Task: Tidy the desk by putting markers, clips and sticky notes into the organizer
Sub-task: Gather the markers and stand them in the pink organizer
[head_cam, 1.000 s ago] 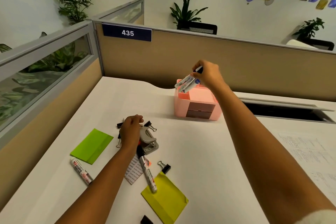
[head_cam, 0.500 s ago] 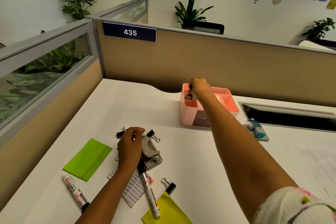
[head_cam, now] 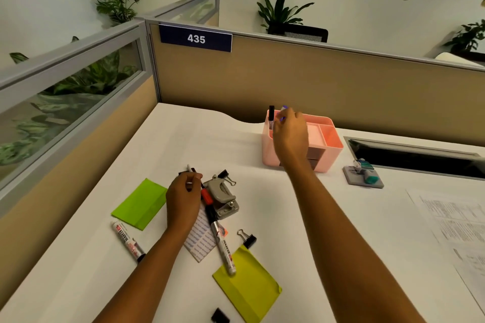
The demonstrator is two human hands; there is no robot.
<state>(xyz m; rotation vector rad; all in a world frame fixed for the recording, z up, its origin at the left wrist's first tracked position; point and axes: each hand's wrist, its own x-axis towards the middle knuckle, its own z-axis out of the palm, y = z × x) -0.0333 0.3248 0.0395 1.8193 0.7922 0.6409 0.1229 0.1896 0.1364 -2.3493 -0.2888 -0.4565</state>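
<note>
A pink organizer (head_cam: pixel 333 139) stands at the back of the white desk. A black-capped marker (head_cam: pixel 271 115) stands upright in its left compartment. My right hand (head_cam: pixel 290 134) hovers over that compartment, fingers curled around a blue-capped marker (head_cam: pixel 284 107) that is mostly hidden. My left hand (head_cam: pixel 183 196) grips a thin marker (head_cam: pixel 188 167) beside the grey hole punch (head_cam: pixel 223 196). Two more markers (head_cam: pixel 128 241) (head_cam: pixel 220 233) lie on the desk. Binder clips (head_cam: pixel 227 175) (head_cam: pixel 248 238) (head_cam: pixel 220 316) are scattered around. A green sticky pad (head_cam: pixel 140 203) and a yellow-green one (head_cam: pixel 248 283) lie flat.
A printed label sheet (head_cam: pixel 200 237) lies under the long marker. A grey holder with teal pieces (head_cam: pixel 363 174) sits right of the organizer, next to a dark cable slot (head_cam: pixel 420 157). Printed papers (head_cam: pixel 459 231) cover the right side. Partition walls (head_cam: pixel 262 81) close off the back and left.
My right hand carried the markers down into the organizer's left compartment and has risen slightly; they stand upright now. My left hand closed on a thin marker by the hole punch.
</note>
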